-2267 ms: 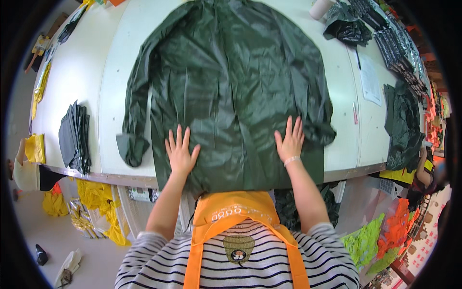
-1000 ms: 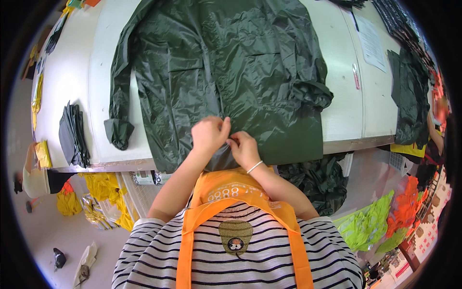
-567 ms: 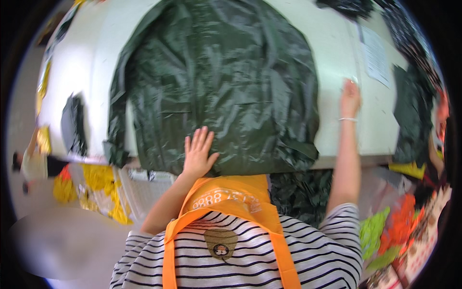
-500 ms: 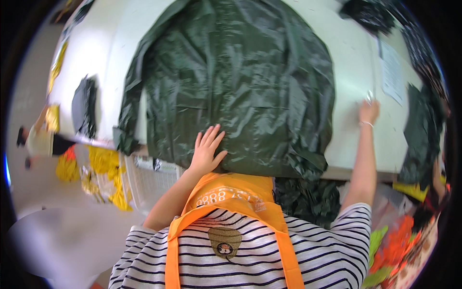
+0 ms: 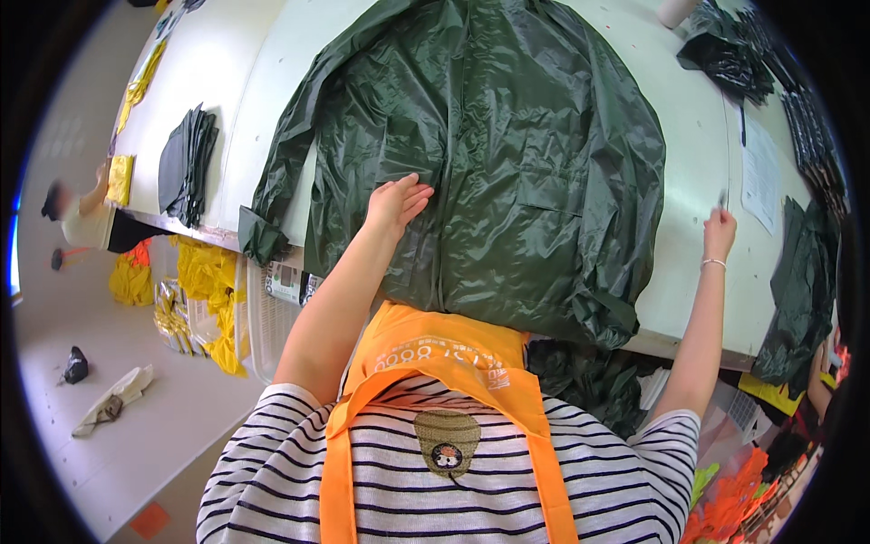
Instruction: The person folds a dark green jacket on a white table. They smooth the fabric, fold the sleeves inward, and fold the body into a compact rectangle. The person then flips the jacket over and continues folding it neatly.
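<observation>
A dark green, shiny jacket lies spread flat on the white table, its hem at the near edge. My left hand is over the jacket's left front, beside a pocket flap, with its fingers stretched out and holding nothing. To the right of the jacket, my right hand is closed around a small, thin metal tool above the table. Only the tool's blurred tip shows, so its exact kind is unclear.
Folded dark green garments lie at the left, others at the right edge. A paper sheet and black bundles are at the far right. White basket and yellow garments stand below left. Another person is at far left.
My left hand has moved from the jacket's hem up to the pocket area. My right hand stays right of the jacket with the metal tool. The whole view has shifted a little.
</observation>
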`<action>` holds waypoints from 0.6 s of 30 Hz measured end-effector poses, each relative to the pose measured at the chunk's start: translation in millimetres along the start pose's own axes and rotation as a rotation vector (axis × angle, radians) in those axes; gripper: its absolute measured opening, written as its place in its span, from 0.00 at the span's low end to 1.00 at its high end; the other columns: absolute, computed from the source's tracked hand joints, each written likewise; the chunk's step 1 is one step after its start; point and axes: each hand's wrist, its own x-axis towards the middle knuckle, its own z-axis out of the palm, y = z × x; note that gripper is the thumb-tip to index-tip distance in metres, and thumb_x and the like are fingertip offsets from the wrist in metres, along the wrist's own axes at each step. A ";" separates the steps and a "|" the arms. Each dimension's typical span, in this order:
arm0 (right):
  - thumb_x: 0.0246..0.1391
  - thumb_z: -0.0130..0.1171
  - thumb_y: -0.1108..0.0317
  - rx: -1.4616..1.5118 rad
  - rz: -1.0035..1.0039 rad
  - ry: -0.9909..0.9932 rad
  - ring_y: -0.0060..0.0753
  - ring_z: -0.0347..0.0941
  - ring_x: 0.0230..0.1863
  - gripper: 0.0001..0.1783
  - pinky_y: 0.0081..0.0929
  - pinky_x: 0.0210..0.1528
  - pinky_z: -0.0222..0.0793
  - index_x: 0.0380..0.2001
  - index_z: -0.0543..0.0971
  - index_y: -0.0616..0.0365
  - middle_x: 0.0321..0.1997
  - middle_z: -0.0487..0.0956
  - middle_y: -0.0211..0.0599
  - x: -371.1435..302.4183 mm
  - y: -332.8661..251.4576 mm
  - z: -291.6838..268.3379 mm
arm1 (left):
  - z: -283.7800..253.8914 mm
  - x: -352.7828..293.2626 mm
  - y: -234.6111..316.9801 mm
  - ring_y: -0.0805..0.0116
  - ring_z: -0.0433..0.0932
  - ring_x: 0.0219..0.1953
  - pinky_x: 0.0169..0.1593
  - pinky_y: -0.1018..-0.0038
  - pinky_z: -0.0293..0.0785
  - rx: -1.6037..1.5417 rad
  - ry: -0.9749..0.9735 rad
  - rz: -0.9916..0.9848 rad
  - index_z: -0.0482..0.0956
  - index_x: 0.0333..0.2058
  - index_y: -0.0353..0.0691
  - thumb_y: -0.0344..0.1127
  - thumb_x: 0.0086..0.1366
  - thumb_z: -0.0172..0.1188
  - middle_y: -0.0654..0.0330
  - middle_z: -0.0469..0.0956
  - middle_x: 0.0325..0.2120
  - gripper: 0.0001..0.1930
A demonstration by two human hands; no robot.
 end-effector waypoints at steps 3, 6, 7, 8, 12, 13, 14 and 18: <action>0.58 0.55 0.59 0.226 -0.329 -0.073 0.27 0.72 0.34 0.18 0.25 0.38 0.69 0.46 0.72 0.60 0.35 0.76 0.37 -143.2 -146.0 37.5 | -4.4 -4.5 11.6 0.60 0.79 0.43 0.44 0.74 0.77 -0.093 -0.070 -0.019 0.71 0.41 0.32 0.32 0.62 0.59 0.50 0.78 0.39 0.13; 0.52 0.63 0.59 0.082 -0.398 -0.336 0.32 0.74 0.29 0.19 0.28 0.35 0.71 0.43 0.74 0.58 0.29 0.77 0.37 -263.8 -242.0 95.5 | -7.3 -3.0 19.5 0.60 0.79 0.44 0.46 0.72 0.77 -0.185 -0.147 -0.071 0.71 0.42 0.31 0.32 0.62 0.59 0.49 0.78 0.41 0.13; 0.48 0.67 0.62 0.095 -0.400 -0.412 0.31 0.75 0.28 0.18 0.27 0.32 0.71 0.41 0.76 0.55 0.27 0.78 0.37 -289.7 -254.1 116.7 | -7.0 -2.1 21.9 0.60 0.78 0.45 0.47 0.72 0.76 -0.213 -0.178 -0.096 0.71 0.42 0.31 0.32 0.62 0.59 0.49 0.78 0.41 0.13; 0.46 0.68 0.65 0.142 -0.344 -0.507 0.28 0.76 0.27 0.16 0.25 0.31 0.71 0.39 0.78 0.53 0.26 0.79 0.36 -309.4 -265.0 140.0 | -8.3 -1.8 23.9 0.60 0.78 0.46 0.48 0.72 0.75 -0.207 -0.216 -0.113 0.71 0.42 0.32 0.32 0.62 0.59 0.50 0.77 0.42 0.13; 0.46 0.65 0.73 0.324 -0.501 -0.359 0.30 0.78 0.30 0.13 0.23 0.33 0.73 0.39 0.80 0.53 0.33 0.78 0.32 -352.0 -301.7 210.8 | -19.9 4.9 25.7 0.63 0.76 0.46 0.52 0.70 0.73 -0.213 -0.321 -0.176 0.71 0.42 0.36 0.33 0.62 0.59 0.54 0.77 0.41 0.12; 0.46 0.64 0.73 0.315 -0.532 -0.341 0.32 0.78 0.31 0.13 0.24 0.33 0.73 0.38 0.80 0.53 0.34 0.77 0.31 -355.0 -307.9 220.5 | -21.9 6.2 25.2 0.63 0.76 0.45 0.53 0.70 0.72 -0.220 -0.339 -0.191 0.72 0.42 0.36 0.33 0.62 0.59 0.55 0.77 0.40 0.12; 0.46 0.63 0.75 0.251 -0.603 -0.305 0.34 0.77 0.30 0.12 0.26 0.32 0.73 0.36 0.80 0.52 0.33 0.76 0.30 -357.7 -312.9 227.4 | -20.8 1.9 28.5 0.66 0.76 0.42 0.53 0.71 0.71 -0.226 -0.313 -0.212 0.73 0.41 0.37 0.32 0.62 0.59 0.56 0.77 0.37 0.10; 0.45 0.60 0.76 0.078 -0.721 -0.188 0.37 0.76 0.29 0.07 0.29 0.30 0.72 0.30 0.78 0.53 0.32 0.75 0.30 -363.2 -321.7 242.0 | -30.2 12.6 25.4 0.68 0.75 0.40 0.52 0.71 0.72 -0.265 -0.388 -0.273 0.74 0.38 0.38 0.33 0.62 0.60 0.59 0.77 0.33 0.08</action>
